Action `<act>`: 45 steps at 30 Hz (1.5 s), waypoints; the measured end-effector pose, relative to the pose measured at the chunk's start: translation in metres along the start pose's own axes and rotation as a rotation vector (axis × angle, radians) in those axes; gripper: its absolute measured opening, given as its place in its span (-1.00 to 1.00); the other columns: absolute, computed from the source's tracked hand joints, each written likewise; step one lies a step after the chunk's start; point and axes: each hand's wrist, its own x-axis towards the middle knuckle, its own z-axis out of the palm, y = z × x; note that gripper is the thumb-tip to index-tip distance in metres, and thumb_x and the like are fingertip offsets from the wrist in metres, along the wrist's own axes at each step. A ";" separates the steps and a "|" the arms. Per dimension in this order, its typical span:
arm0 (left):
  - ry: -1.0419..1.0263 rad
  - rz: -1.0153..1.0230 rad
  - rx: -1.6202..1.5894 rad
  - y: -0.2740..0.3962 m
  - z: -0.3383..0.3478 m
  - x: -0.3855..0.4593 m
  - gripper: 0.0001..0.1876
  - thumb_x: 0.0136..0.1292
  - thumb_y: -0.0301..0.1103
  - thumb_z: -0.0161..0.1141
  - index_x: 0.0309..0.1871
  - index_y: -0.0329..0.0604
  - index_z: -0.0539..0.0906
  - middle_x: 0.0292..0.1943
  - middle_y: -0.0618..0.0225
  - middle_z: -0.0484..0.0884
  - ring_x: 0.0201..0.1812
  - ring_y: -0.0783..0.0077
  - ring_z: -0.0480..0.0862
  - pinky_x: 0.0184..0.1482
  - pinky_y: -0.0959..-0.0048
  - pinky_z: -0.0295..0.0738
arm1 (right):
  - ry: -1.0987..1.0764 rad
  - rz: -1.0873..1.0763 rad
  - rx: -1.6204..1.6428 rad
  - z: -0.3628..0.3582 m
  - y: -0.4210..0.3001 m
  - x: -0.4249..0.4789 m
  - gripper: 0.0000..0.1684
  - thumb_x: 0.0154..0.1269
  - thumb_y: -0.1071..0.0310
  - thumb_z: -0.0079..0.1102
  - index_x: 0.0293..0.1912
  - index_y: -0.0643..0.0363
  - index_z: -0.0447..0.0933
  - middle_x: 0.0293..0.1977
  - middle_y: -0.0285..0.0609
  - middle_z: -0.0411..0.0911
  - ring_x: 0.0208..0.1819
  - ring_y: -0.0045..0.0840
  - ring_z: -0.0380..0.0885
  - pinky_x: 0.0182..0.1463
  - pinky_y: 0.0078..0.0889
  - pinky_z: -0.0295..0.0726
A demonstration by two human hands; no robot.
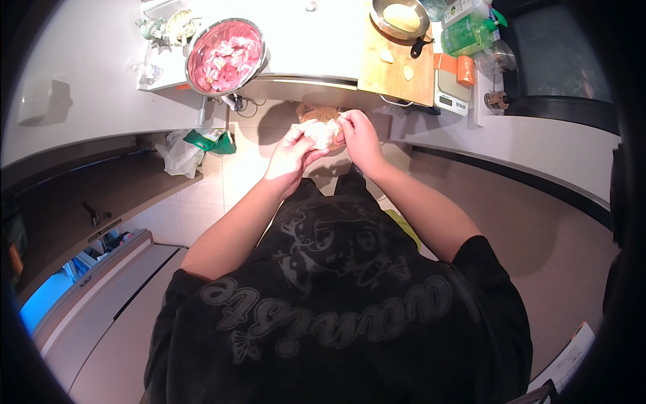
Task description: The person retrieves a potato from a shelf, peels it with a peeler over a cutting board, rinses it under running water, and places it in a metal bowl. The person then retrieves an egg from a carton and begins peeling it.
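Note:
My left hand holds a pale, whitish food item, perhaps a garlic bulb; bright light washes out its detail. On its other side, my right hand pinches its edge with thumb and fingers. Below both hands, a brownish see-through plastic bag shows near the floor, partly hidden by them. At the upper left stands a metal bowl with pink, raw-looking meat pieces. Two pale pieces, one of them a slice, lie on a wooden cutting board at the upper right.
A steel pan and a black-handled tool rest on the board. Right of it are a digital kitchen scale, an orange roll and a green pump bottle. Plastic bags hang at left, near an open drawer.

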 end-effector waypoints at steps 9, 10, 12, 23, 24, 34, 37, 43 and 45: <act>0.067 -0.011 0.115 -0.006 -0.037 0.006 -0.52 0.65 -0.38 0.21 0.57 -0.06 0.53 0.35 0.27 0.69 0.28 0.35 0.73 0.37 0.25 0.71 | -0.023 0.106 -0.136 0.001 0.069 0.015 -0.76 0.71 0.30 0.26 0.00 0.33 0.67 -0.24 -0.18 0.67 -0.32 -0.60 0.73 -0.18 -0.42 0.78; 0.070 -0.030 0.104 -0.006 -0.039 0.006 -0.53 0.65 -0.38 0.21 0.57 -0.08 0.53 0.36 0.27 0.69 0.29 0.33 0.73 0.38 0.23 0.72 | -0.026 0.100 -0.191 0.002 0.080 0.019 -0.76 0.69 0.29 0.28 0.00 0.32 0.69 -0.24 -0.18 0.67 -0.32 -0.59 0.73 -0.17 -0.40 0.77; 0.084 -0.066 0.081 -0.003 -0.042 0.004 -0.53 0.66 -0.36 0.21 0.56 -0.10 0.52 0.37 0.25 0.68 0.31 0.29 0.73 0.38 0.19 0.72 | -0.030 0.058 -0.288 0.005 0.090 0.027 -0.77 0.63 0.29 0.33 -0.02 0.29 0.72 -0.22 -0.11 0.68 -0.27 -0.42 0.75 -0.09 -0.28 0.75; 0.056 -0.095 -0.020 -0.022 -0.061 0.029 -0.64 0.77 -0.41 -0.01 0.50 -0.28 0.47 0.29 0.02 0.68 0.27 0.08 0.79 0.36 0.06 0.79 | -0.111 0.101 -0.579 0.012 0.125 0.057 -0.74 0.52 0.20 0.36 0.06 0.09 0.81 -0.07 0.11 0.80 0.01 0.05 0.78 0.14 0.02 0.74; 0.081 -0.102 0.002 -0.023 -0.059 0.032 -0.65 0.77 -0.40 -0.02 0.48 -0.29 0.47 0.29 0.02 0.68 0.26 0.09 0.79 0.35 0.05 0.80 | -0.110 0.107 -0.582 0.014 0.127 0.059 -0.74 0.53 0.19 0.36 0.05 0.08 0.81 -0.08 0.11 0.80 0.00 0.04 0.78 0.13 0.02 0.74; 0.141 -0.078 0.093 -0.033 -0.048 0.059 -0.67 0.79 -0.33 -0.08 0.37 -0.33 0.55 0.21 0.04 0.73 0.17 0.18 0.81 0.22 0.06 0.87 | -0.114 -0.100 -0.621 0.016 0.146 0.058 -0.73 0.53 0.25 0.33 0.09 0.08 0.84 -0.02 0.03 0.78 0.04 -0.07 0.76 0.20 -0.11 0.72; 0.140 -0.092 0.135 -0.039 -0.052 0.066 -0.66 0.79 -0.31 -0.06 0.38 -0.31 0.57 0.21 0.06 0.74 0.15 0.21 0.81 0.19 0.10 0.87 | -0.147 -0.120 -0.454 0.021 0.142 0.052 -0.71 0.52 0.32 0.31 0.12 0.12 0.83 0.04 0.01 0.74 0.08 -0.08 0.74 0.23 -0.15 0.70; 0.152 -0.099 0.327 -0.040 -0.046 0.073 -0.63 0.78 -0.24 0.07 0.45 -0.24 0.51 0.15 0.17 0.75 0.11 0.34 0.80 0.12 0.25 0.85 | -0.237 -0.127 -0.191 0.018 0.087 0.036 -0.69 0.50 0.33 0.41 0.16 0.16 0.79 -0.02 -0.03 0.73 -0.01 -0.24 0.75 0.15 -0.24 0.71; 0.180 -0.084 0.407 -0.039 -0.043 0.075 -0.63 0.77 -0.21 0.13 0.44 -0.21 0.50 0.13 0.22 0.75 0.10 0.38 0.80 0.12 0.30 0.82 | -0.305 -0.125 -0.113 0.014 0.065 0.027 -0.63 0.50 0.29 0.47 0.22 0.16 0.77 -0.05 -0.08 0.72 -0.07 -0.37 0.73 0.13 -0.30 0.71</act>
